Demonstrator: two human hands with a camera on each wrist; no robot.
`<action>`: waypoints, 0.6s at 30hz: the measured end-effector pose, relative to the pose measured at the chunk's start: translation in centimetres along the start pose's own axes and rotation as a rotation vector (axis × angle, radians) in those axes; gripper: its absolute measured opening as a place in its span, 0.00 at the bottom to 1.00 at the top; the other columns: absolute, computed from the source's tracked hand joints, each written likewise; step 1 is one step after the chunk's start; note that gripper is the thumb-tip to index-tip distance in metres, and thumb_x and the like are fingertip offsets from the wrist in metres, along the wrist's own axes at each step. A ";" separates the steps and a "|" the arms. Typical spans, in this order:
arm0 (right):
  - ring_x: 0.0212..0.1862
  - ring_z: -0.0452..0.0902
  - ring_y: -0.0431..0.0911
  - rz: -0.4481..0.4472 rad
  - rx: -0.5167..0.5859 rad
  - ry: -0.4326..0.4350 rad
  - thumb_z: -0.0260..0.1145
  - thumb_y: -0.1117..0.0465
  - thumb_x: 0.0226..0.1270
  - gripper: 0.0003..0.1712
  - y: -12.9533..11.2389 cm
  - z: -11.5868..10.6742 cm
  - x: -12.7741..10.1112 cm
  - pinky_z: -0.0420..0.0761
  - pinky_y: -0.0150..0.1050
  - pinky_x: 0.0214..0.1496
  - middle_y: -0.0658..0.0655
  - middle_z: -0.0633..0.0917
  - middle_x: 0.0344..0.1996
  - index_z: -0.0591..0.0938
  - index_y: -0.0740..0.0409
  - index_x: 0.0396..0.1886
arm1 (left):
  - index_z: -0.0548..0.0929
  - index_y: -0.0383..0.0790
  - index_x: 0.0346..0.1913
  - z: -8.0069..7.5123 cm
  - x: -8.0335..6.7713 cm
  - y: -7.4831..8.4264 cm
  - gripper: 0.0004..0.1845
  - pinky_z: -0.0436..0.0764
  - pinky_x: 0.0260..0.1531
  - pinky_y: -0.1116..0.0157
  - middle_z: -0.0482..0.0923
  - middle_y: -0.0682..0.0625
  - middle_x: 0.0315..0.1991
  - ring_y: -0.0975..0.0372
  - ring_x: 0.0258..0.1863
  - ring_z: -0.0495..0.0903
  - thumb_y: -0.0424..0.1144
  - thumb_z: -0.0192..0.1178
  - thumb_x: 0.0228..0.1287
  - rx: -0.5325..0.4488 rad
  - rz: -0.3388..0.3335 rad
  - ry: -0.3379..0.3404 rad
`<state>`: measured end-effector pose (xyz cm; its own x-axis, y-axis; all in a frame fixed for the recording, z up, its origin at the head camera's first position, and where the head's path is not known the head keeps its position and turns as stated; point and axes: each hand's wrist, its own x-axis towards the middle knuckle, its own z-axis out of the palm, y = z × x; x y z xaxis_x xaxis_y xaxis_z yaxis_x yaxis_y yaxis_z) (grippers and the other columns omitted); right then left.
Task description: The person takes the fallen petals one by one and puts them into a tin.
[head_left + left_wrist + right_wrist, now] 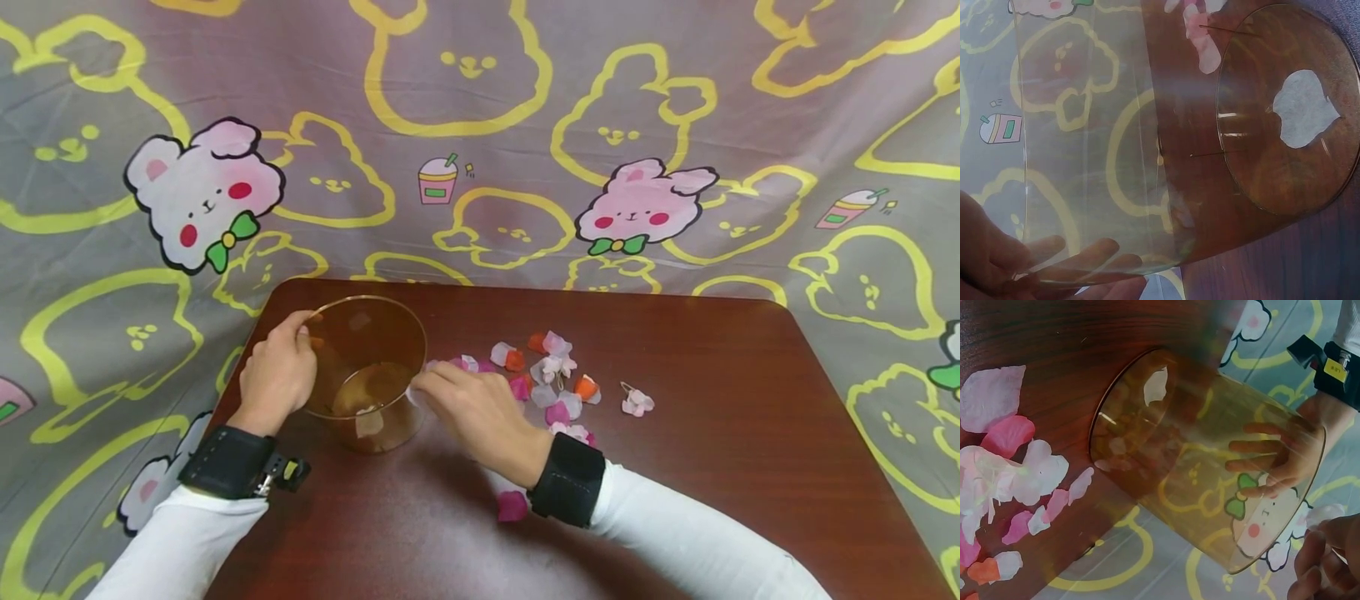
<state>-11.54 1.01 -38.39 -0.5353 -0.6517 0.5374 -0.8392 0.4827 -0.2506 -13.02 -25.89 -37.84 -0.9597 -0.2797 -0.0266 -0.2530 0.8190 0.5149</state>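
A clear amber plastic cup [367, 367] stands on the dark wooden table [720, 367] at its left side. My left hand [288, 358] grips the cup's left rim, and the fingers [1266, 447] show through the wall. One pale petal [369, 422] lies on the cup's bottom [1304, 115]. My right hand [450, 392] is at the cup's right side, its fingertips pinching what looks like a small white petal [413, 394]. In the right wrist view its fingers [1322, 562] are curled near the rim of the cup [1210, 475].
Several pink, white and orange fabric petals [551, 375] lie scattered just right of my right hand. One pink petal [512, 505] lies by the right wrist, another cluster [637, 402] further right. A grey cloth with rabbit prints [480, 125] hangs behind the table.
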 end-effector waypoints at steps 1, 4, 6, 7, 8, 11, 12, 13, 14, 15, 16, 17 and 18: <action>0.39 0.86 0.39 -0.003 0.000 0.008 0.71 0.58 0.67 0.12 0.0 0.1 0.1 0.79 0.30 0.32 0.47 0.87 0.42 0.86 0.50 0.49 | 0.68 0.43 0.73 0.0 0.0 0.0 0.24 0.73 0.32 0.46 0.78 0.29 0.59 0.32 0.49 0.80 0.43 0.33 0.83 0.001 0.001 0.003; 0.39 0.86 0.38 -0.010 -0.015 0.025 0.70 0.57 0.69 0.10 0.0 0.3 0.3 0.77 0.30 0.30 0.46 0.87 0.41 0.85 0.49 0.48 | 0.68 0.43 0.72 0.0 0.0 0.1 0.24 0.74 0.32 0.45 0.78 0.29 0.59 0.32 0.49 0.80 0.43 0.33 0.82 0.004 0.004 0.010; 0.38 0.86 0.37 -0.011 -0.032 0.035 0.68 0.56 0.70 0.09 0.1 0.4 0.5 0.77 0.31 0.29 0.45 0.87 0.41 0.85 0.48 0.48 | 0.68 0.43 0.72 0.0 0.0 0.1 0.24 0.74 0.32 0.46 0.79 0.29 0.59 0.32 0.49 0.81 0.43 0.33 0.83 0.003 0.005 0.011; 0.38 0.86 0.37 -0.012 -0.037 0.038 0.68 0.56 0.71 0.09 0.1 0.5 0.6 0.77 0.31 0.29 0.45 0.87 0.41 0.85 0.48 0.48 | 0.68 0.43 0.72 0.0 0.0 0.1 0.24 0.74 0.32 0.46 0.79 0.30 0.59 0.32 0.49 0.81 0.43 0.33 0.83 0.004 0.005 0.011; 0.38 0.86 0.37 -0.011 -0.037 0.039 0.67 0.56 0.71 0.08 0.0 0.5 0.7 0.78 0.32 0.29 0.45 0.87 0.41 0.85 0.48 0.48 | 0.68 0.43 0.72 0.1 0.0 0.1 0.24 0.74 0.31 0.46 0.79 0.30 0.59 0.32 0.48 0.81 0.43 0.33 0.83 0.005 0.006 0.010; 0.40 0.86 0.37 0.010 -0.009 0.030 0.67 0.56 0.71 0.08 -0.1 0.6 1.0 0.78 0.33 0.31 0.45 0.88 0.41 0.85 0.48 0.47 | 0.68 0.43 0.73 0.1 0.1 0.1 0.24 0.74 0.31 0.46 0.79 0.30 0.59 0.32 0.48 0.81 0.43 0.33 0.83 0.004 0.007 0.001; 0.40 0.86 0.37 0.019 0.005 0.025 0.67 0.56 0.71 0.08 -0.1 0.6 1.1 0.79 0.33 0.31 0.45 0.88 0.41 0.85 0.48 0.47 | 0.67 0.43 0.73 0.1 0.0 0.1 0.24 0.74 0.31 0.47 0.78 0.30 0.59 0.33 0.48 0.81 0.43 0.33 0.83 0.004 0.008 -0.002; 0.40 0.86 0.37 0.030 0.021 0.021 0.67 0.56 0.71 0.08 -0.2 0.7 1.2 0.79 0.34 0.32 0.45 0.88 0.41 0.85 0.48 0.47 | 0.67 0.42 0.73 0.1 0.0 0.1 0.24 0.74 0.31 0.47 0.78 0.29 0.59 0.33 0.47 0.81 0.43 0.33 0.83 0.004 0.009 -0.002; 0.40 0.86 0.37 0.042 0.034 0.017 0.67 0.56 0.71 0.08 -0.3 0.7 1.3 0.79 0.34 0.32 0.45 0.88 0.40 0.85 0.47 0.47 | 0.67 0.42 0.73 0.1 0.0 0.1 0.24 0.74 0.31 0.48 0.78 0.29 0.59 0.33 0.47 0.81 0.43 0.33 0.83 0.003 0.009 -0.002; 0.40 0.85 0.37 0.056 0.042 0.015 0.67 0.56 0.71 0.07 -0.3 0.8 1.4 0.79 0.35 0.31 0.44 0.88 0.40 0.85 0.47 0.47 | 0.67 0.42 0.73 0.1 0.0 0.1 0.24 0.74 0.30 0.48 0.78 0.29 0.59 0.33 0.46 0.82 0.43 0.33 0.83 0.002 0.009 -0.002; 0.39 0.85 0.37 0.069 0.047 0.013 0.67 0.56 0.71 0.07 -0.4 0.9 1.5 0.79 0.36 0.31 0.43 0.88 0.40 0.85 0.46 0.46 | 0.67 0.41 0.73 0.1 0.0 0.0 0.24 0.73 0.30 0.49 0.78 0.29 0.59 0.33 0.46 0.82 0.43 0.33 0.83 0.002 0.010 -0.002; 0.39 0.85 0.37 0.081 0.047 0.012 0.66 0.55 0.72 0.07 -0.5 1.0 1.7 0.79 0.37 0.31 0.43 0.88 0.40 0.85 0.46 0.46 | 0.67 0.41 0.73 0.0 -0.1 0.0 0.24 0.74 0.30 0.49 0.78 0.29 0.59 0.33 0.46 0.82 0.42 0.33 0.83 0.001 0.010 -0.001; 0.39 0.85 0.36 0.093 0.045 0.008 0.66 0.55 0.73 0.06 -0.6 1.1 1.8 0.79 0.37 0.31 0.43 0.88 0.41 0.85 0.46 0.46 | 0.67 0.41 0.73 0.0 -0.1 0.0 0.24 0.73 0.30 0.49 0.79 0.29 0.58 0.34 0.45 0.82 0.42 0.33 0.83 0.002 0.009 0.001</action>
<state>-12.14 -1.05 -38.14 -0.6101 -0.6006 0.5168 -0.7897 0.5137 -0.3353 -12.94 -25.83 -37.83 -0.9618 -0.2727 -0.0215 -0.2447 0.8224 0.5135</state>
